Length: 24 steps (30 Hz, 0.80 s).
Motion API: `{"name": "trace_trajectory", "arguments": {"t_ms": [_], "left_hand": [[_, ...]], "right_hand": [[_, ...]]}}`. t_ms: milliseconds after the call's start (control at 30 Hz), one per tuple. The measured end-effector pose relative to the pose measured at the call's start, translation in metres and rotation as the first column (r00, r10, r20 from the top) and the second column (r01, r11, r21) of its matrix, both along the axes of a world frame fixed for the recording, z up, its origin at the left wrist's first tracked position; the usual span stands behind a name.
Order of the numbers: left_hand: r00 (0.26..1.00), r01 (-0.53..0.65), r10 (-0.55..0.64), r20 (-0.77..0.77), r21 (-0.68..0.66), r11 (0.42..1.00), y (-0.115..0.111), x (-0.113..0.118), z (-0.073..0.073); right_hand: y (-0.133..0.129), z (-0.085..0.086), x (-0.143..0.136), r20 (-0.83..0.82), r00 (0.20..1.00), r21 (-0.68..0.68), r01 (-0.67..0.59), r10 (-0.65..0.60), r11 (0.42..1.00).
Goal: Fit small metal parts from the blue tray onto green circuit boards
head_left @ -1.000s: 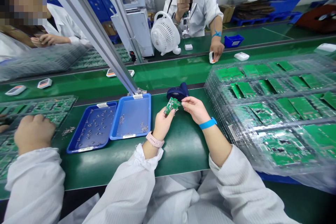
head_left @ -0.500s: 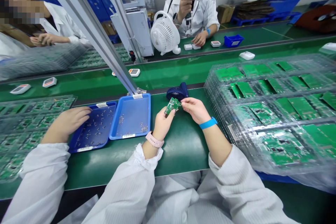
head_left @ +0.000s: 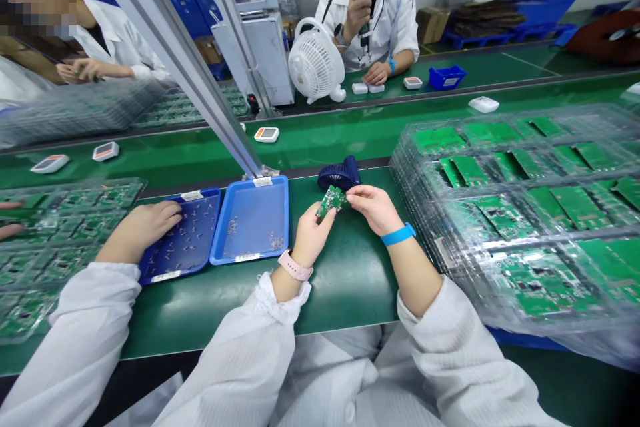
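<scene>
My left hand (head_left: 310, 232), with a pink strap on its wrist, grips a small green circuit board (head_left: 331, 203) by its lower edge, thumb across it. The board is held tilted above the green table. At the board's right corner, my right hand (head_left: 373, 207), with a blue wristband, has thumb and fingertips pinched together. Whatever lies between those fingertips is too small to make out. Just behind the board stands a dark blue handheld fan (head_left: 336, 177). Left of my hands lies a blue tray (head_left: 250, 213) holding two small heaps of tiny metal parts.
A co-worker's hand (head_left: 145, 230) reaches over a second blue tray (head_left: 193, 240) with scattered small parts. Stacked clear trays of circuit boards (head_left: 500, 213) rise on the right; more boards (head_left: 75, 240) lie left. White devices (head_left: 267, 135) sit on the green conveyor belt (head_left: 370, 137). A metal post (head_left: 175, 60) slants behind the trays.
The white devices on the belt have moved right. The co-worker's hand has shifted slightly right over the tray, and fingers now show at the far left. My hands stay nearly in place.
</scene>
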<state>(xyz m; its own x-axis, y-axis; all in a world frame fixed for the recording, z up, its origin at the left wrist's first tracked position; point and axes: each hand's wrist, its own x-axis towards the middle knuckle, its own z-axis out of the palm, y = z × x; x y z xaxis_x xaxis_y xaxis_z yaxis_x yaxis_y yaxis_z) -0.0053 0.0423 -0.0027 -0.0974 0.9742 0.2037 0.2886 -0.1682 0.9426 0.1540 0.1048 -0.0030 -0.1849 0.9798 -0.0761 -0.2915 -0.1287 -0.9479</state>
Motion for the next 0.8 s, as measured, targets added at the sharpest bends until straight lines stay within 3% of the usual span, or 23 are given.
{"name": "trace_trajectory", "arguments": {"t_ms": [167,467,800], "left_hand": [[1.000,0.007,-0.007,0.015,0.007,1.000,0.0001,0.0006,-0.0009],[1.000,0.024,-0.024,0.020,0.003,1.000,-0.0005,0.0010,-0.0026],[0.999,0.023,-0.022,-0.035,0.056,0.998,-0.0001,0.0001,-0.0075]], "right_hand": [[0.0019,-0.0035,0.0010,0.046,0.999,0.080,-0.011,0.007,0.997],[0.0015,-0.0018,0.0012,0.045,0.999,0.061,0.017,-0.020,0.998],[0.0010,-0.0040,0.0048,-0.033,0.997,-0.105,-0.079,0.076,0.991]]}}
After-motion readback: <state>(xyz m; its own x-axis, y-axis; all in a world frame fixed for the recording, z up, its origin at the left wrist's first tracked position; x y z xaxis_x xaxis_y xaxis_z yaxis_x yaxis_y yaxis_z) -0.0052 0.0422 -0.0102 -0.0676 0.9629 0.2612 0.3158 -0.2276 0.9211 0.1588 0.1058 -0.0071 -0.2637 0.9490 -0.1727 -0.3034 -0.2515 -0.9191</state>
